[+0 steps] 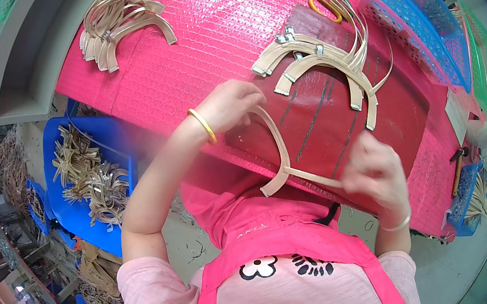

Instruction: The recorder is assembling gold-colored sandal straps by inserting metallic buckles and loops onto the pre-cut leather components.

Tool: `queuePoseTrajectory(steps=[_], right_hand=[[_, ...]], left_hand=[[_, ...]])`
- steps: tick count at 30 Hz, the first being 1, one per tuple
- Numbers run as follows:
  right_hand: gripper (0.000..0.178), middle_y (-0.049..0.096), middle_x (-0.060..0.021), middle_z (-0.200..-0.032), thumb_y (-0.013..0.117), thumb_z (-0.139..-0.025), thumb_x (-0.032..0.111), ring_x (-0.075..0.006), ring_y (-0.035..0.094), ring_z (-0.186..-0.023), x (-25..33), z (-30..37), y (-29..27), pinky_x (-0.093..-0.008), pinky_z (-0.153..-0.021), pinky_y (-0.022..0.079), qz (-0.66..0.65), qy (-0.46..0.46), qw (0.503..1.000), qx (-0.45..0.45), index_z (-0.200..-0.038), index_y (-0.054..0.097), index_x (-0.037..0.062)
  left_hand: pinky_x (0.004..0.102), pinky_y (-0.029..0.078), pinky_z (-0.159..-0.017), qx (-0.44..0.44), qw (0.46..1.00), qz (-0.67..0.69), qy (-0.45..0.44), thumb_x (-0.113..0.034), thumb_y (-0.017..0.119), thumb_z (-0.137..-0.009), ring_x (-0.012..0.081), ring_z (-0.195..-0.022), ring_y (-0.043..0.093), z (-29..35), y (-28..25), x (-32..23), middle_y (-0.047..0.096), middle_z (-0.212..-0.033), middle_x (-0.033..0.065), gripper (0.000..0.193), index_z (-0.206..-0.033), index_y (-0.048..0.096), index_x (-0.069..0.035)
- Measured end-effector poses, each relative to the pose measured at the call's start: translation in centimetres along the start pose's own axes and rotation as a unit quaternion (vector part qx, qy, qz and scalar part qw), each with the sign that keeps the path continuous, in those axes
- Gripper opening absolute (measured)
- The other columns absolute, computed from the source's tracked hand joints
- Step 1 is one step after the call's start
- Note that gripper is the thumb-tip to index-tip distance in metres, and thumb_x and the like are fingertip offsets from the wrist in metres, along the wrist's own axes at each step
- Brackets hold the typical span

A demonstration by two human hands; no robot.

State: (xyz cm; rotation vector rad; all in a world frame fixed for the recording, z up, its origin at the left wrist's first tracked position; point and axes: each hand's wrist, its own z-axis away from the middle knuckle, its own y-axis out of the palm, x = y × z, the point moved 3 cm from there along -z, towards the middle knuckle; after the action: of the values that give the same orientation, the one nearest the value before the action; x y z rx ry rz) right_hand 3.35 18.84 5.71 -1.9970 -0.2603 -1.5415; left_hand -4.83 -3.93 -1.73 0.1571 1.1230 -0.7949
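Hands both closed on curved bamboo strip [280, 147]: left hand [231, 105] grip upper end, right hand [371, 174] grip thin strand.

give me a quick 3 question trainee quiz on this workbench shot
1. True or false: both hands hold the same curved bamboo strip.
2. Which wrist wears the gold bangle? A left, B right.
3. Fill in: the blue basket stands at the table's ___ side.

Key: 1 true: left hand grips its upper end, right hand the thin tail. 2 A. 3 right.
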Motion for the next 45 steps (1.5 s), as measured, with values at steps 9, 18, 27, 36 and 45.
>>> queuePoseTrajectory(steps=[9,18,27,36,45], right_hand=[[0.020,0.046,0.0034,-0.051,0.047,-0.087,0.019,-0.0019,0.037,-0.041,-5.9,-5.1,6.8,-0.0175,-0.038,0.025,-0.278,0.298,0.911,-0.067,-0.087,0.056,0.0017],[0.022,0.047,-0.0001,-0.050,0.047,-0.087,0.020,-0.0027,0.038,-0.037,-4.7,-5.0,7.1,-0.0158,-0.032,0.024,-0.270,0.316,0.908,-0.055,-0.083,0.055,0.0003],[0.021,0.053,-0.0040,-0.058,0.044,-0.089,0.018,-0.0063,0.043,-0.037,-5.3,-6.0,9.2,-0.0182,-0.034,0.031,-0.317,0.220,0.906,-0.173,-0.085,0.054,-0.0007],[0.022,0.055,-0.0052,-0.062,0.042,-0.089,0.016,-0.0080,0.051,-0.047,-4.3,-4.8,8.3,-0.0175,-0.043,0.040,-0.291,0.285,0.909,-0.086,-0.089,0.053,-0.0029],[0.023,0.054,-0.0092,-0.068,0.042,-0.088,0.013,-0.0166,0.054,-0.059,-3.7,-5.1,8.2,-0.0278,-0.052,0.042,-0.133,0.119,0.970,-0.167,-0.100,0.051,-0.0045]], left_hand=[[0.0174,0.038,-0.054,-0.057,0.956,0.278,-0.078,-0.028,0.048,-0.087,0.0045,-0.061,0.046,1.3,2.0,1.8,0.054,-0.070,-0.0012,0.030,-0.091,0.059,0.000],[0.0175,0.040,-0.061,-0.071,0.921,0.382,0.007,-0.016,0.054,-0.083,0.0067,-0.069,0.050,2.5,2.3,0.6,0.058,-0.079,0.0025,0.022,-0.095,0.059,0.002],[0.0250,0.048,-0.058,0.016,0.811,0.578,0.087,-0.007,0.055,-0.081,0.0157,-0.072,0.058,2.6,4.0,0.3,0.059,-0.086,0.0088,0.023,-0.101,0.054,0.003],[0.0235,0.043,-0.072,-0.022,0.890,0.454,0.034,-0.006,0.060,-0.076,0.0112,-0.081,0.055,3.3,2.0,-0.8,0.058,-0.091,0.0053,0.025,-0.100,0.057,0.000],[0.0291,0.044,-0.059,-0.167,0.982,0.084,0.023,-0.011,0.056,-0.080,0.0224,-0.063,0.057,6.3,4.1,-2.6,0.059,-0.079,0.0129,0.017,-0.089,0.060,0.003]])
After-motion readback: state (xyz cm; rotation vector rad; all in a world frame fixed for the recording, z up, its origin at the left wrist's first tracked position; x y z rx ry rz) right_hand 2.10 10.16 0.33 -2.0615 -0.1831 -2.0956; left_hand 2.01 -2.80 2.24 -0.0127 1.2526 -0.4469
